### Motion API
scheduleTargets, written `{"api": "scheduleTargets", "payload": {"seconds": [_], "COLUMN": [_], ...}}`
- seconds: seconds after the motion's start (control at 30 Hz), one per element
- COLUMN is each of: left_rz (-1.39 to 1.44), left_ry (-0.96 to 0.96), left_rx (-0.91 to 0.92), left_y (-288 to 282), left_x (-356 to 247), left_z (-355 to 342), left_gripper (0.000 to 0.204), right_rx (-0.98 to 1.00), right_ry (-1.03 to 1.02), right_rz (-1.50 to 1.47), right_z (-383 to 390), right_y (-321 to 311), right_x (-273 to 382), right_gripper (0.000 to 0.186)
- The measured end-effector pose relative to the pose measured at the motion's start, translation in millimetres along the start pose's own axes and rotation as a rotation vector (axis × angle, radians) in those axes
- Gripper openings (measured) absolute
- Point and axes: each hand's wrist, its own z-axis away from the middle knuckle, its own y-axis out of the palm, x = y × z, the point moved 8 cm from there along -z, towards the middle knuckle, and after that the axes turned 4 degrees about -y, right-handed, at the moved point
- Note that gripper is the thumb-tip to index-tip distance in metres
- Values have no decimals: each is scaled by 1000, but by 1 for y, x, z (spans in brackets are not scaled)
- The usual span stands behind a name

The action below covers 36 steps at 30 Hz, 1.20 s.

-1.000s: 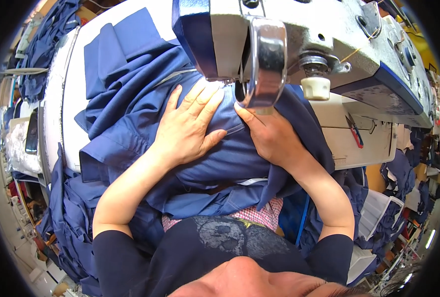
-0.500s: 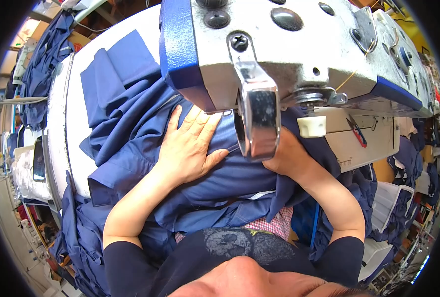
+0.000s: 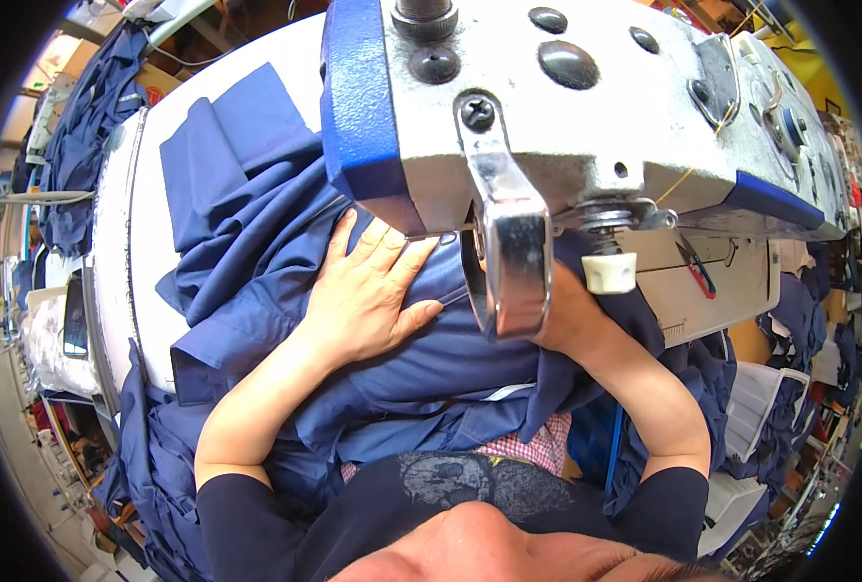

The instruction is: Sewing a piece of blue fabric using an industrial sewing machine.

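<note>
Navy blue cloth (image 3: 421, 359) lies bunched and folded under the head of a white and blue sewing machine (image 3: 489, 58). My left hand (image 3: 368, 291) rests flat on it, fingers spread and thumb out, with the fingertips close to the machine's lower edge. On the other side, my right hand (image 3: 569, 308) is at the cloth behind a curved chrome lever (image 3: 516, 252). That lever hides its fingers, so I cannot make out whether they grip the cloth. The needle area is also covered by the machine head.
Red-and-dark thread snips (image 3: 699, 272) lie on the machine bed at right. A white tension knob (image 3: 609, 274) hangs beside the lever. More navy garments (image 3: 149, 475) hang at the lower left, and white plastic crates (image 3: 765, 407) stand at right.
The machine appears slightly lower in the view. My left hand has shifted barely leftward, still flat on the cloth, and my right hand sits slightly further right behind the lever.
</note>
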Motion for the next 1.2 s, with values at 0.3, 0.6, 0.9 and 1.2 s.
{"api": "scheduleTargets", "payload": {"seconds": [0.3, 0.6, 0.9, 1.2], "left_rz": [111, 27, 51, 109], "left_ry": [-5, -37, 3, 63], "left_rx": [-226, -161, -108, -92], "left_y": [-8, 2, 1, -7], "left_x": [-35, -21, -13, -5], "left_z": [18, 21, 17, 14], "left_gripper": [82, 85, 82, 79], "right_rx": [3, 48, 14, -82], "right_ry": [-235, -171, -88, -1], "right_rz": [309, 325, 282, -53], "right_z": [-6, -1, -4, -9], "right_y": [-9, -5, -5, -9], "right_x": [31, 18, 14, 19], "right_gripper": [37, 41, 37, 39]}}
